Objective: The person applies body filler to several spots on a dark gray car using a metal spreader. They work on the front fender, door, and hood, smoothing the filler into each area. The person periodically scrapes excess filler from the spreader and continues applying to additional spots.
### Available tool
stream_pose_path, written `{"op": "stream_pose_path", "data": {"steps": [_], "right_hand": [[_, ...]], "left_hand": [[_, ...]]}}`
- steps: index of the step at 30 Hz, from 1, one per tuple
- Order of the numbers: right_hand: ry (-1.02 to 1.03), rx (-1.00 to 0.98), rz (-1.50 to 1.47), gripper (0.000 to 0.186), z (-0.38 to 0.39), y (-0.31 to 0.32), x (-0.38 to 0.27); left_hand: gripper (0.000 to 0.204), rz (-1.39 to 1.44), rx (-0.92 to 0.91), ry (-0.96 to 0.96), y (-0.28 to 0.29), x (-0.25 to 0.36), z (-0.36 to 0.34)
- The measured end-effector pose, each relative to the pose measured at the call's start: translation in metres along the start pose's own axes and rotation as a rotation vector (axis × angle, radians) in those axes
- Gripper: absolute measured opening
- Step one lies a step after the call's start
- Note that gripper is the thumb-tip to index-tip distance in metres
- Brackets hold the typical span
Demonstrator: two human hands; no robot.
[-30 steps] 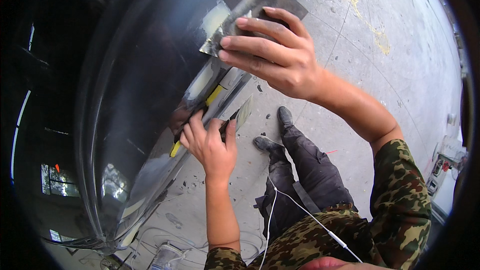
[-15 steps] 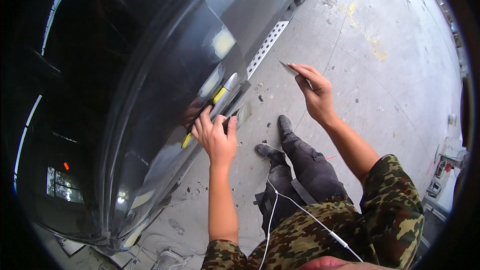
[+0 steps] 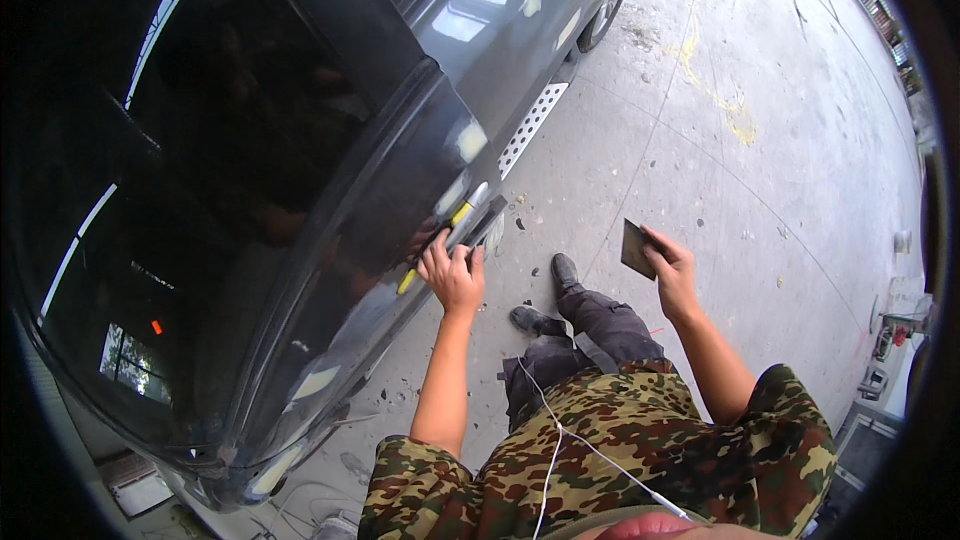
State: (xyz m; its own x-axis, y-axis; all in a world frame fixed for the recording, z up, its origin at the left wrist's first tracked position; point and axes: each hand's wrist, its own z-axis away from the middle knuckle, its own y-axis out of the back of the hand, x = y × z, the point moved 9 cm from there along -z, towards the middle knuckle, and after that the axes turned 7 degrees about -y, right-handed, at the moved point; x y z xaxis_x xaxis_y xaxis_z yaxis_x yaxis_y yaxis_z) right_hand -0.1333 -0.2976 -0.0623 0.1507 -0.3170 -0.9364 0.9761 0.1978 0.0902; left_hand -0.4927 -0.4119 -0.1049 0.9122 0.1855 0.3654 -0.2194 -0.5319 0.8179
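Observation:
My left hand [image 3: 456,275] rests against the side of a dark grey car [image 3: 370,210], fingers spread on the panel and thumb apart. It lies between two yellow strips: one strip [image 3: 461,214] beside a silver door-handle piece [image 3: 480,194], the other strip [image 3: 406,281] just below the fingertips. The spot under the fingers is hidden. Away from the car, over the floor, my right hand [image 3: 672,265] pinches a thin, dark, rectangular flat piece [image 3: 636,250] by one edge. Its material is not clear.
Pale filler patches [image 3: 470,140] mark the car's side. A perforated metal side step [image 3: 532,130] runs low along it, near a wheel [image 3: 607,5]. The grey concrete floor [image 3: 720,190] bears debris and yellow stains. A white cable [image 3: 555,430] hangs over my shirt.
My right hand has moved down and right, and its flat piece now shows its broad face instead of its edge. My left hand stays at the car's side; the head view has shifted.

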Motion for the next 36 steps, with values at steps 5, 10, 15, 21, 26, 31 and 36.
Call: {"op": "stream_pose_path", "data": {"steps": [5,10,15,21,26,31,36], "right_hand": [[-0.171,0.064,-0.030,0.036,-0.001,0.012,0.018],[0.012,-0.028,-0.064,0.038,0.005,0.012,-0.010],[-0.004,-0.062,-0.266,0.041,0.050,0.018,-0.022],[-0.016,-0.448,-0.549,0.044,0.113,-0.039,-0.029],[-0.077,-0.830,-0.546,0.044,0.184,-0.052,-0.020],[-0.183,-1.052,-0.475,0.041,0.247,-0.032,-0.006],[0.098,-1.215,-0.036,0.034,0.329,-0.020,0.006]], "left_hand": [[0.033,-0.152,0.189,-0.160,0.004,0.000,-0.011],[0.028,-0.133,0.096,-0.012,0.015,-0.024,-0.061],[0.029,0.335,0.340,0.142,0.087,0.008,0.024],[0.040,1.713,0.469,0.557,0.105,0.098,0.172],[0.032,1.712,0.558,0.651,0.156,0.207,0.273],[0.023,1.432,0.658,0.697,0.152,0.254,0.358],[0.031,1.271,0.842,0.758,0.162,0.279,0.447]]}}
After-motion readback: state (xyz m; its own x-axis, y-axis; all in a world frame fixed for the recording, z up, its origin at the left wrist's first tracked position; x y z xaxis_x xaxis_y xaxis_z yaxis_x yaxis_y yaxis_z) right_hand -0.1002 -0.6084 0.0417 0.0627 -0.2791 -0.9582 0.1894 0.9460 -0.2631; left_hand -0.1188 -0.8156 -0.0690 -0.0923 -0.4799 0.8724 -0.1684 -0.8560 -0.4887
